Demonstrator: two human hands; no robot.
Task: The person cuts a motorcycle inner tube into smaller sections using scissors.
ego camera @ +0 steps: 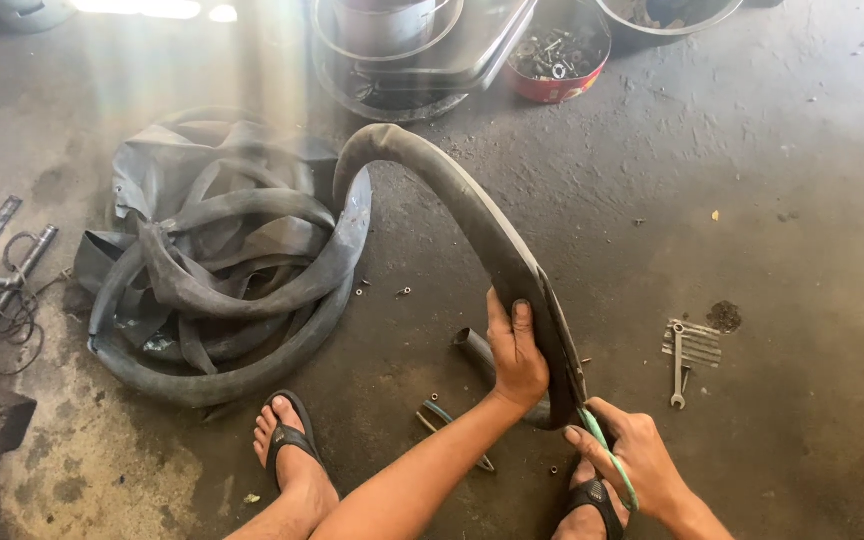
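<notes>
A heap of slack grey inner tubes (222, 270) lies on the concrete floor (802, 200), well to the left of the person's hands, with metal rods and a coil of wire (7, 290) farther left still. From the heap a long rubber tube strip (452, 195) arches up and over to the left hand (517, 355), whose fingers (522, 318) are wrapped round it, thumb pressed on the near face. Just below, the strip's end meets the right hand (632, 455); its fingers are curled tight about green-handled scissors (607, 450), though the blades are hard to make out. Sandalled feet rest beneath both arms. A short pipe (474, 350) lies just left of the left hand. Right of the hands, apart, lie a small wrench (678, 365) and a file. A red bowl of bolts (557, 55) stands far beyond.
</notes>
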